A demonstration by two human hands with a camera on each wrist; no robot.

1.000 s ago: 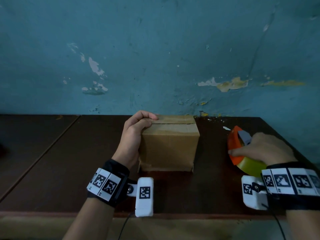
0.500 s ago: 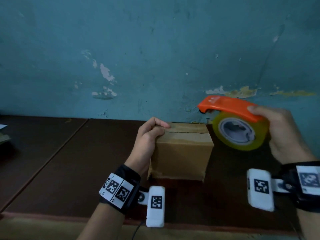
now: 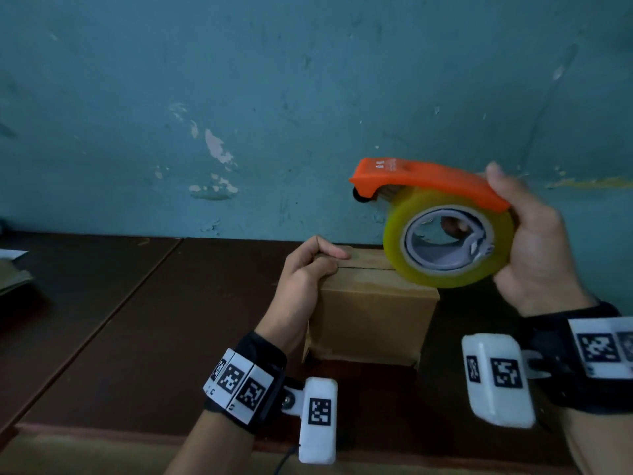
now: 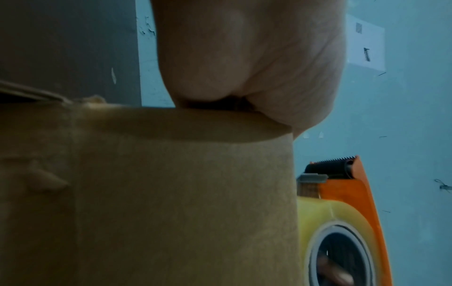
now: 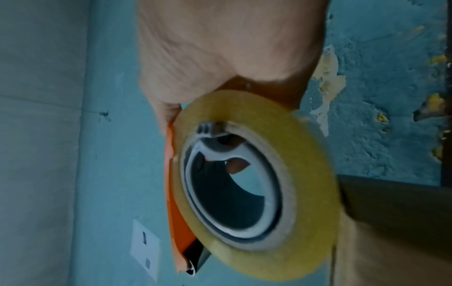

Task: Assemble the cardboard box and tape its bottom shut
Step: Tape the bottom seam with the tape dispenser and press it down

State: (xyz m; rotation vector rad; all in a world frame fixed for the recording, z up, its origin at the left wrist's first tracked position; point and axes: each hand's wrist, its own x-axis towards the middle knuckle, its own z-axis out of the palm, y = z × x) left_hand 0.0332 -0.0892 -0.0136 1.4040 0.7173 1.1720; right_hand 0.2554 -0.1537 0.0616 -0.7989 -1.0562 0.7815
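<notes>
Cardboard box (image 3: 371,315) sitting on the dark surface (image 3: 144,320) right up near the blue wall (image 3: 308,97), flaps folded flat on top with the seam still bare — no tape across it yet as far as visible. Presumably flipped so the bottom faces up, which makes the taping way easier.

Left hand (image 3: 301,281) clamped on the box's left top edge, fingers curled over the flap and thumb along the side. Looks like it's there to pin the flaps shut and stop the box sliding once the tape gets dragged across.

Right hand (image 3: 534,245) wrapped around the orange tape dispenser (image 3: 428,181), grip fully closed on it, a fingertip poking through the core of the yellowish tape roll (image 3: 448,241). Held up in the air above the box's right rear corner, not touching it. Cutter end pointing left — toothed blade visible in the left wrist view — so probably lining up to start at the seam.

Some flat papers or cardboard (image 3: 13,272) off at the far left edge, well apart.
</notes>
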